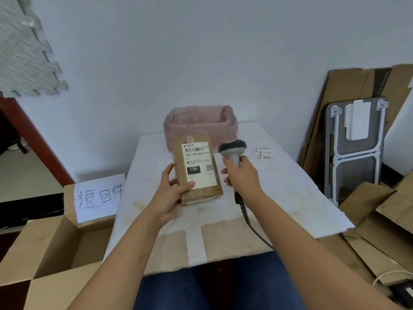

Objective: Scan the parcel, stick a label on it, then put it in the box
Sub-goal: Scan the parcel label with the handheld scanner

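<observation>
Left hand [171, 193] grips brown paper-wrapped parcel with white shipping label [197, 168] upright above white-covered counter [290, 193]. Right hand [242, 173] closed around grey handheld barcode scanner [233, 151], just beside parcel. Open cardboard box [55, 247] at left

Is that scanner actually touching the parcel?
Apart. The head view shows a strip of white table between the scanner head and the parcel edge.

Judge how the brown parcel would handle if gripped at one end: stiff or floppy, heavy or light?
The parcel probably stays stiff: held near its lower end, it stands up unbent. It seems light, since the left hand alone supports it. The taped paper wrap may be slightly slick.
</observation>
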Motion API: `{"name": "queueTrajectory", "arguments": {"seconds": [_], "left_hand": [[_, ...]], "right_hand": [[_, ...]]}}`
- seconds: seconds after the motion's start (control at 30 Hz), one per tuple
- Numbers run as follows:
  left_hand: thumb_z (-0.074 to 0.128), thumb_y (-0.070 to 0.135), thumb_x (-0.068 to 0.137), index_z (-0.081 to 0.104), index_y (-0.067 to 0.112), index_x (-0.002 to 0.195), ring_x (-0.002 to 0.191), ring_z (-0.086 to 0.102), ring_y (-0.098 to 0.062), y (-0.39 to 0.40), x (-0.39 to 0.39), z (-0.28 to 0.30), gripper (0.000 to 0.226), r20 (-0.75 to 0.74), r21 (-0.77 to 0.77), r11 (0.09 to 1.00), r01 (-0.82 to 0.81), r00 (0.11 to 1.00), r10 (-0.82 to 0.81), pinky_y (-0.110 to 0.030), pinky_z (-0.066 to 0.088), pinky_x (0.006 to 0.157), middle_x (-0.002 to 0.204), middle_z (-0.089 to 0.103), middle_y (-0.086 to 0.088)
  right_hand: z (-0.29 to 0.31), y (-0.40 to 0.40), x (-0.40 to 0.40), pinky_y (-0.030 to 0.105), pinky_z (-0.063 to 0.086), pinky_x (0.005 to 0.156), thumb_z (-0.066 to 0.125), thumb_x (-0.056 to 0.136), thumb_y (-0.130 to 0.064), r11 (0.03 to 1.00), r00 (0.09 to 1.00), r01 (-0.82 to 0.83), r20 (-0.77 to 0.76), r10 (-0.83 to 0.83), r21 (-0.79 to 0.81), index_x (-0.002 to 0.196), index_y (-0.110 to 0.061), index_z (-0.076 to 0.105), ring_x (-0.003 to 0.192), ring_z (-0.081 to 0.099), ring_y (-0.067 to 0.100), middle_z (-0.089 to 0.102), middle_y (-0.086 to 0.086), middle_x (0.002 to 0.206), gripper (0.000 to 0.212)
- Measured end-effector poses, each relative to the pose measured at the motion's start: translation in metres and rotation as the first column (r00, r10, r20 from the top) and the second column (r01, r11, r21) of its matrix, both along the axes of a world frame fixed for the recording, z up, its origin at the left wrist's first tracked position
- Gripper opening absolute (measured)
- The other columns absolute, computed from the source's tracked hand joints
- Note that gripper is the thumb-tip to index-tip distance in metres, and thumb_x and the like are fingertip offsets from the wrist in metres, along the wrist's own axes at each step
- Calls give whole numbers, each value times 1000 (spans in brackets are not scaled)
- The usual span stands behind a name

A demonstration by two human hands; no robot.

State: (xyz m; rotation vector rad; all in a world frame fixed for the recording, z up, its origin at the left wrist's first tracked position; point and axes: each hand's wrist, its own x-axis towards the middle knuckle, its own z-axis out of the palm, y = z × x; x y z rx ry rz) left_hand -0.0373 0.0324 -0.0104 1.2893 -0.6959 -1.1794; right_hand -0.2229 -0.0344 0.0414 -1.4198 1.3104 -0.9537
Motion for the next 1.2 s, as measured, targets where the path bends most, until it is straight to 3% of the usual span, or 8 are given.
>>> {"name": "queueTrajectory", "arguments": {"seconds": [0.1,0.27,0.43,0.53,0.63,0.83,1.03,1.2], "left_hand": [[74,-4,80,30,45,145,117,62,-23,-10,2,-4,92,14,-95,995,-15,1000,16,-45,57,89,135,55,-3],[73,-4,81,26,46,147,127,53,-22,-28,6,-12,95,34,-138,990,30,999,-25,-48,51,99,143,48,1],[74,-4,79,23,45,148,129,52,-20,-39,8,-21,98,70,-144,988,51,997,-41,-50,46,105,146,47,2],[79,6,73,23,45,148,127,54,-19,-43,6,-19,102,106,-141,988,66,993,-52,-48,47,104,144,49,3],[83,13,67,21,46,149,127,54,-17,-45,5,-17,107,155,-148,985,92,985,-69,-46,49,102,146,46,4],[69,-6,84,19,41,151,127,52,-13,-44,0,-24,96,159,-175,980,92,985,-64,-36,52,94,148,42,8],[73,0,82,19,43,150,127,52,-13,-43,0,-25,97,168,-165,982,88,984,-60,-44,50,100,147,44,9],[74,1,82,19,43,151,124,54,-10,-44,-1,-26,97,170,-166,983,75,984,-47,-34,55,89,147,44,9]], "right_hand": [[19,2,-5,30,57,70,56,91,-39,999,980,-14,200,4,47,104,-14,57,65,62,15,68,3,91,28],[49,11,-20,32,54,73,56,87,-18,985,949,-154,288,126,78,87,-13,63,74,61,20,68,8,91,8],[47,21,-21,18,45,47,61,85,-18,986,971,-153,196,137,69,92,-8,64,47,54,11,65,2,67,13],[32,24,-15,21,44,46,65,84,-23,988,982,-139,140,129,63,95,-4,68,40,53,9,73,0,77,22],[22,30,-8,19,44,45,66,85,-22,994,992,-103,83,99,46,95,-4,66,35,52,4,66,-5,55,21],[6,64,-3,8,39,41,70,85,-22,991,985,-113,126,121,-70,99,-18,56,45,56,1,58,-6,62,20],[-2,77,-4,9,37,39,72,84,-26,994,983,-64,167,78,-89,112,-16,61,50,56,-2,58,-9,65,31],[-3,76,-4,8,39,42,72,84,-24,997,981,-37,186,49,-69,108,-12,62,44,56,-2,59,-5,63,29]]}}
